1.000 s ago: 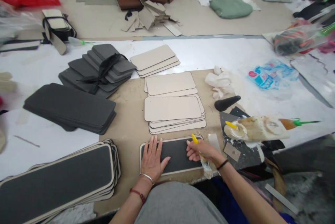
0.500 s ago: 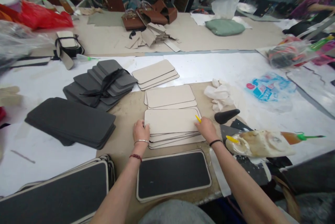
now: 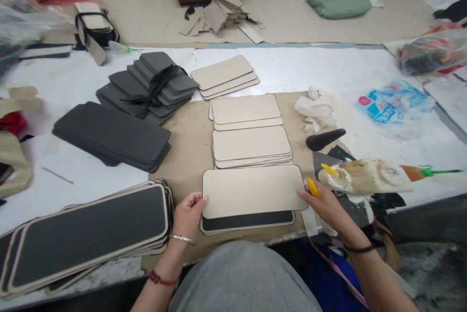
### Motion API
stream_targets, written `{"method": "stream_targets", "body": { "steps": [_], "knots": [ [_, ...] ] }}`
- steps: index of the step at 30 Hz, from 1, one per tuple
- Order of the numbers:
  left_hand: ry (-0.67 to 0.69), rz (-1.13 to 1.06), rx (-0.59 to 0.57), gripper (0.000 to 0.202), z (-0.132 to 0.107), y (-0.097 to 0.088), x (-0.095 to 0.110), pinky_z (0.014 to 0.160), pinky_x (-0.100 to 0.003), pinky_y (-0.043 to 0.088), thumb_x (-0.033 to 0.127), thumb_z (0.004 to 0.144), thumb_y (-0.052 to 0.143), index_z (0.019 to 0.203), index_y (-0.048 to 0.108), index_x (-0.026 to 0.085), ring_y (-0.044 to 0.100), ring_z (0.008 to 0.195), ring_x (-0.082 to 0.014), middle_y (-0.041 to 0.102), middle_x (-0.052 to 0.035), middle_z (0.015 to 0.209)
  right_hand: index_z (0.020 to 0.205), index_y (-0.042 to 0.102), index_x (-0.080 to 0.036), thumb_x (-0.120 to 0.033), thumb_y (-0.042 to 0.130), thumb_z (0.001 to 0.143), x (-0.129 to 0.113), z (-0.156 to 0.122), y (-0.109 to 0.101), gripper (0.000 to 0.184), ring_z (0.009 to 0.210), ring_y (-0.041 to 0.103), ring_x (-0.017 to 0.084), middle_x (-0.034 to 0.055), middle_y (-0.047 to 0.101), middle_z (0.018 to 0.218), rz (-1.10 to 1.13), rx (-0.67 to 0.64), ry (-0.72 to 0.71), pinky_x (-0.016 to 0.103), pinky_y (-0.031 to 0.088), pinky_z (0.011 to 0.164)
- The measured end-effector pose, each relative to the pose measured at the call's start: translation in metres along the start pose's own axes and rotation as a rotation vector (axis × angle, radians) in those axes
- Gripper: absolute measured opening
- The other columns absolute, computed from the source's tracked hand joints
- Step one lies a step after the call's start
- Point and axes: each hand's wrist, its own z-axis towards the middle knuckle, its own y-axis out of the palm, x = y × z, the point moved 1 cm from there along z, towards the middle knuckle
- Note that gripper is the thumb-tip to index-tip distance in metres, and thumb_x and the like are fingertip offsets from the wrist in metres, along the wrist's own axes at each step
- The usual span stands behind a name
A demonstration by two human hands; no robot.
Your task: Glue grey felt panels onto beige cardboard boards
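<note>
The person is holding a beige board [image 3: 253, 190] by both short ends, right at the near edge of the counter [image 3: 328, 69]. The board is lying almost flat over a black panel with a pale border [image 3: 248, 221], covering most of it so only the near strip is peeking out. The left hand [image 3: 189, 212] is at the board's left end, its grip pinched shut on that edge with the thumb on top. The right hand [image 3: 323, 202] is at the right end, its grip closed around a yellow-handled tool [image 3: 312, 187] while the fingertips are touching the board's corner. Both are sitting on a brown work mat [image 3: 186, 142]. Just behind them a stack of beige boards [image 3: 251, 144] is lying, with a second stack [image 3: 245, 109] further back. Off to the left a pile of bordered black panels [image 3: 87, 234] is fanning out, and behind it a stack of dark grey pads [image 3: 111, 134] is resting. To the right, a messy glue dish [image 3: 365, 176] is sitting near the right hand, with a black oval tool [image 3: 324, 138] and a crumpled white cloth [image 3: 315, 108] beyond it.
</note>
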Motion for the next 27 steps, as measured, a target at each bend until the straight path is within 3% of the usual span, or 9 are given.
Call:
{"method": "stream_targets", "body": {
  "steps": [4,8,10,14,17,21,24,27],
  "knots": [
    [-0.051,0.061,-0.012,0.033,-0.013,-0.004,-0.035,0.049,-0.022,0.035,0.044,0.047,0.065,0.061,0.060,0.015,0.044,0.048,-0.0094,0.054,0.0040,0.049,0.064,0.037,-0.023,-0.038,0.049,0.068,0.019,-0.021,0.026,0.019,0.050,0.044,0.014,-0.0030,0.045,0.053,-0.045,-0.026,0.035,0.026,0.033,0.051],
    [-0.030,0.097,-0.030,0.032,-0.011,-0.004,-0.043,0.046,-0.021,0.030,0.045,0.046,0.064,0.055,0.056,0.016,0.039,0.046,-0.0089,0.048,0.0055,0.044,0.066,0.038,-0.023,-0.037,0.043,0.072,0.018,-0.031,0.029,0.016,0.055,0.048,0.017,0.0003,0.048,0.058,-0.152,0.056,0.085,0.028,0.034,0.054],
    [0.008,0.122,-0.043,0.030,-0.011,-0.005,-0.042,0.047,-0.022,0.030,0.045,0.047,0.061,0.054,0.055,0.016,0.039,0.046,-0.0092,0.047,0.0056,0.044,0.066,0.039,-0.023,-0.041,0.038,0.076,0.009,-0.038,0.018,0.020,0.057,0.050,0.019,0.0023,0.050,0.059,-0.155,0.140,0.091,0.029,0.036,0.055],
    [0.078,0.209,-0.096,0.027,-0.010,-0.010,-0.041,0.047,-0.023,0.031,0.044,0.051,0.054,0.054,0.054,0.017,0.039,0.046,-0.0105,0.045,0.0049,0.045,0.070,0.050,-0.022,-0.050,0.027,0.084,-0.027,-0.057,-0.004,0.039,0.069,0.055,0.022,0.0069,0.059,0.068,0.050,0.197,0.053,0.031,0.041,0.064],
    [0.114,0.280,-0.128,0.023,-0.008,-0.013,-0.042,0.047,-0.023,0.031,0.041,0.053,0.051,0.051,0.051,0.018,0.039,0.045,-0.0108,0.043,0.0051,0.044,0.078,0.056,-0.021,-0.050,0.025,0.085,-0.064,-0.068,-0.003,0.042,0.084,0.055,0.023,0.0084,0.062,0.084,0.136,0.252,-0.053,0.032,0.041,0.073],
    [0.129,0.303,-0.136,0.018,-0.002,-0.014,-0.048,0.047,-0.023,0.029,0.036,0.055,0.051,0.050,0.048,0.019,0.038,0.047,-0.0106,0.042,0.0055,0.045,0.075,0.051,-0.021,-0.052,0.025,0.087,-0.114,-0.073,0.028,0.042,0.072,0.052,0.019,0.0050,0.056,0.072,0.224,0.196,-0.195,0.030,0.041,0.069],
    [0.131,0.317,-0.136,0.015,0.001,-0.014,-0.052,0.047,-0.022,0.029,0.031,0.058,0.050,0.050,0.048,0.019,0.039,0.047,-0.0103,0.043,0.0056,0.046,0.073,0.047,-0.021,-0.056,0.032,0.085,-0.143,-0.073,0.066,0.040,0.059,0.051,0.015,0.0008,0.051,0.063,0.386,0.077,-0.172,0.027,0.040,0.061],
    [0.136,0.341,-0.127,0.013,0.003,-0.014,-0.054,0.047,-0.022,0.028,0.028,0.058,0.050,0.049,0.048,0.019,0.038,0.046,-0.0100,0.041,0.0059,0.044,0.074,0.051,-0.020,-0.055,0.044,0.079,-0.158,-0.071,0.104,0.036,0.063,0.054,0.016,0.0013,0.055,0.068,0.526,-0.014,-0.192,0.027,0.042,0.063]
  ]
}}
